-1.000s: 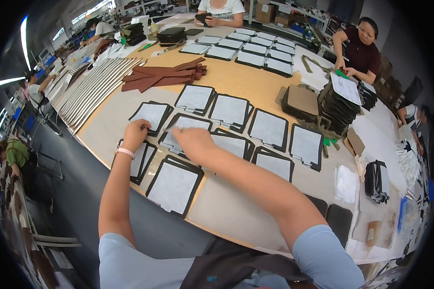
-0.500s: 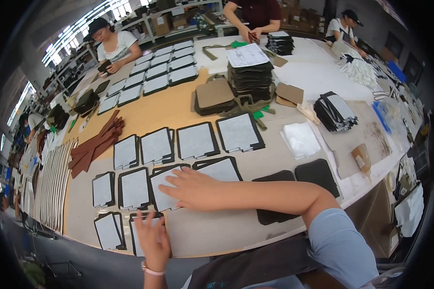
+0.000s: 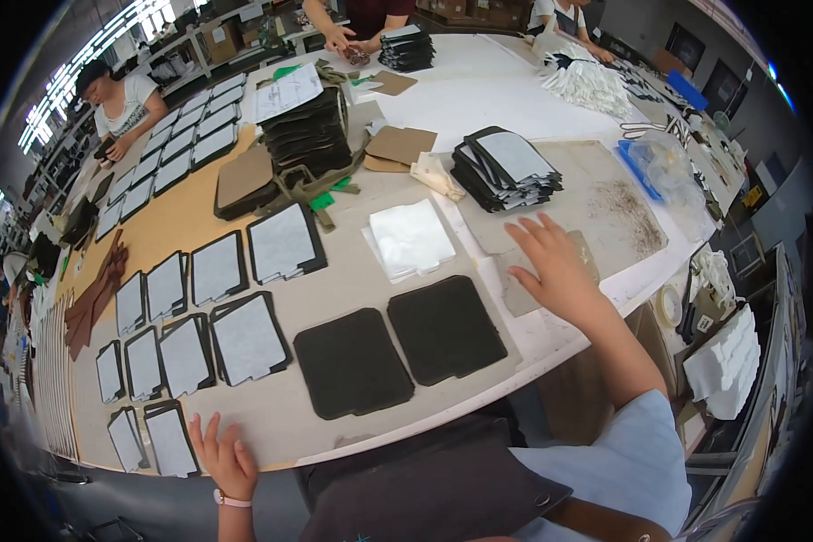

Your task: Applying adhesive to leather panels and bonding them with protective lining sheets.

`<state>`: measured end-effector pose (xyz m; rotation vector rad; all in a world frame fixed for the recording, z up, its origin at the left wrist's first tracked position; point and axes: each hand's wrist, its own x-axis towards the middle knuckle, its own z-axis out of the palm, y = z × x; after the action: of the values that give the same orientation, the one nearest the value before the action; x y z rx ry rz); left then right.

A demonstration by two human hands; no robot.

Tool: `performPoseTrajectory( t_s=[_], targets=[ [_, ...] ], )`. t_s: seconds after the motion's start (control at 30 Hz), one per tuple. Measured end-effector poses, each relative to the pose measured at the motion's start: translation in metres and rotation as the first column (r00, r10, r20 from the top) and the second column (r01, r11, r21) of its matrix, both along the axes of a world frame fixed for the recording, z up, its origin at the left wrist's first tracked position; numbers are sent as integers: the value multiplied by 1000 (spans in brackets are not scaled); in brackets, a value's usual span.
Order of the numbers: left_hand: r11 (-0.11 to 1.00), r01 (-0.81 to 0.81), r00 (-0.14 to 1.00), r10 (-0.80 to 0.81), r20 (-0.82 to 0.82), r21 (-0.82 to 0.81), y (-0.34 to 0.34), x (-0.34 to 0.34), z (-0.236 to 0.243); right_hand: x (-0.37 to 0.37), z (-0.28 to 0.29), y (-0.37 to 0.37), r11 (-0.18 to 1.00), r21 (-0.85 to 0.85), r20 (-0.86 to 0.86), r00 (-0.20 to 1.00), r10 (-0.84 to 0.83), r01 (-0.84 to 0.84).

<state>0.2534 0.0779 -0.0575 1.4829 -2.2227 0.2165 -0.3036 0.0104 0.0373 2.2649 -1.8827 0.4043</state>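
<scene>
My left hand (image 3: 224, 459), with a pink-banded watch at the wrist, rests by the table's near edge with fingers apart and holds nothing. Beside it lies a dark panel (image 3: 172, 440) topped with a light grey sheet. Fingers spread, my right hand (image 3: 558, 275) hovers at the right over a grey board (image 3: 605, 163). Partly behind that hand is a tan bottle-like container (image 3: 585, 256). Just beyond the fingers sits a stack of dark pieces (image 3: 506, 172) with light grey faces. Two bare dark panels (image 3: 352, 364) lie between my hands, below a pile of white sheets (image 3: 412, 237).
Rows of sheet-topped panels (image 3: 249, 339) cover the left. A tall dark stack (image 3: 307, 135) with paper on top stands farther back, near brown strips (image 3: 98, 294). Co-workers sit or stand around the far side. A blue tray (image 3: 640, 170) with clear plastic lies right.
My right hand has left the sheet-topped panels and moved right, over the board. My left hand has come off the nearest panel. The view has turned rightward.
</scene>
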Motion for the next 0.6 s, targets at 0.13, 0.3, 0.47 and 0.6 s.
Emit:
performPoseTrajectory(
  t_s=[0.13, 0.3, 0.47, 0.6],
  targets=[
    [997, -72, 997, 71, 33, 32, 3, -7, 6, -75, -17, 12, 964, -60, -119, 957, -264, 259],
    [996, -68, 996, 65, 63, 53, 4, -10, 6, -90, -7, 21, 836, 462, 366, 796, -483, 295],
    [996, -42, 998, 38, 50, 74, 3, -9, 4, -109, -48, 20, 926, 327, 501, 796, -339, 189],
    [999, -26, 999, 24, 37, 43, 0, -12, 7, -100, -48, 16, 873, 483, 781, 419, -462, 64]
  ],
)
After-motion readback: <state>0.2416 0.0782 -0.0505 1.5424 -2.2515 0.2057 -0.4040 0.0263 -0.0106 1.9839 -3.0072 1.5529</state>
